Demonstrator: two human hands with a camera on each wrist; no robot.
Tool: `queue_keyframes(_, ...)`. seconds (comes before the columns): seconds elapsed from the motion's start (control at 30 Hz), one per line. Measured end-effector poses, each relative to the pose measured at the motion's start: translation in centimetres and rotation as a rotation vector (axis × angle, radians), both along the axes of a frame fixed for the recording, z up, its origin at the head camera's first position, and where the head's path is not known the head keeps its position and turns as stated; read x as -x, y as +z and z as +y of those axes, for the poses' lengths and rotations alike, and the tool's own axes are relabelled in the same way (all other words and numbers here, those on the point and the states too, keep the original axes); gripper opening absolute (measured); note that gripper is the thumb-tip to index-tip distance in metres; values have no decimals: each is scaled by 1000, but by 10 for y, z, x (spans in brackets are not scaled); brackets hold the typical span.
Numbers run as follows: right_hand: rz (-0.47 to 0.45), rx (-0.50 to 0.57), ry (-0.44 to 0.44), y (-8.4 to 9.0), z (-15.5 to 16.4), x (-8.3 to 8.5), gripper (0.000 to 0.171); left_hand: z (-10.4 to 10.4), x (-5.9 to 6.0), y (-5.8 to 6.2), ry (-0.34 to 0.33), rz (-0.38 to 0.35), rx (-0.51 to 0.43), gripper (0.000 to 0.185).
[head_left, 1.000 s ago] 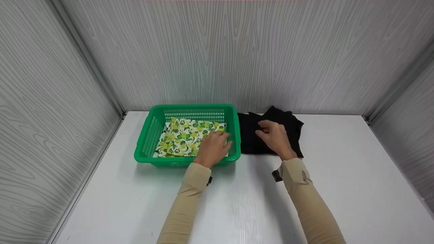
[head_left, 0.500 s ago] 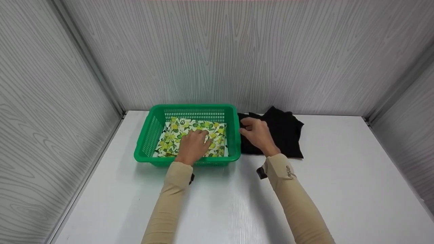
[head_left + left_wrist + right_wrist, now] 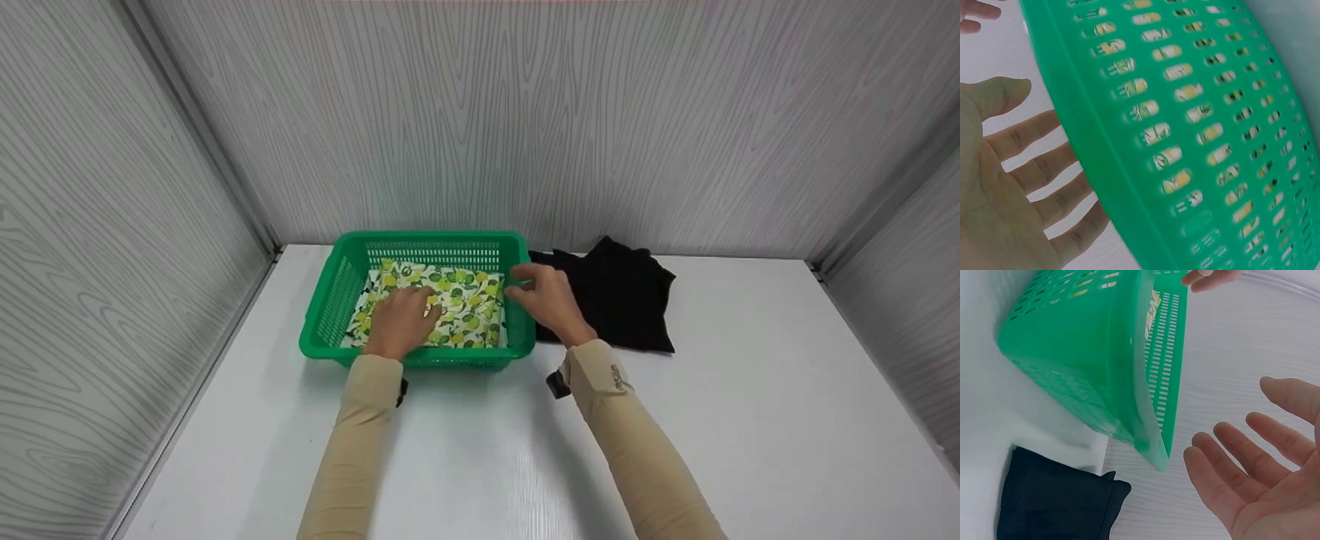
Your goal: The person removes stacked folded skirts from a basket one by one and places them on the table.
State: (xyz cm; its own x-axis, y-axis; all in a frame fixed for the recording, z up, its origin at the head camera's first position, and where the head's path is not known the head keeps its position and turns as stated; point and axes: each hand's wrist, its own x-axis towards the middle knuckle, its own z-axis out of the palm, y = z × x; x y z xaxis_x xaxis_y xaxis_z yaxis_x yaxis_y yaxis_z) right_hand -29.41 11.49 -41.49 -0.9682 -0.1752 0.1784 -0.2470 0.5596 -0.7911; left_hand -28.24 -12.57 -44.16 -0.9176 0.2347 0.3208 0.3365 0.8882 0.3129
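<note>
Left hand [image 3: 401, 321] lies flat, fingers spread, on the lemon-print cloth [image 3: 457, 300] inside the green basket [image 3: 330, 300] near the bench's back edge. Right hand [image 3: 546, 298], fingers relaxed and holding nothing, hovers at the basket's right rim, black cloth [image 3: 622, 300] just beside.

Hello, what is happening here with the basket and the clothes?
A person works with both hands at a green basket on a white table. A folded lemon-print cloth lies inside it. The left hand, fingers spread, is over that cloth; whether it presses it I cannot tell. The right hand, open, is at the basket's right rim. A folded black garment lies on the table beside the basket.
</note>
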Motion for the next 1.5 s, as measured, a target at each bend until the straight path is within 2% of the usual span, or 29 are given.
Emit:
queue_keyframes(0.37,-30,-53,40,-5,-19,3,37,-24,5,-8,72,-117,-75,32)
queue_keyframes(0.6,-72,-45,41,-14,-26,3,37,-38,8,-12,122,-232,-89,38)
queue_keyframes(0.7,-95,-39,53,-17,-29,3,39,-45,8,-13,148,-257,-107,39)
queue_keyframes(0.93,-193,-49,35,-21,-34,3,43,-53,10,-17,200,-297,-139,42)
queue_keyframes(1.17,-352,-1,6,-21,-42,1,64,-61,12,-22,231,-344,-163,45)
queue_keyframes(1.37,-410,39,-18,-21,-47,0,70,-69,17,-25,249,-381,-182,48)
queue_keyframes(1.5,-466,75,-32,-24,-47,-4,73,-69,22,-27,246,-432,-199,53)
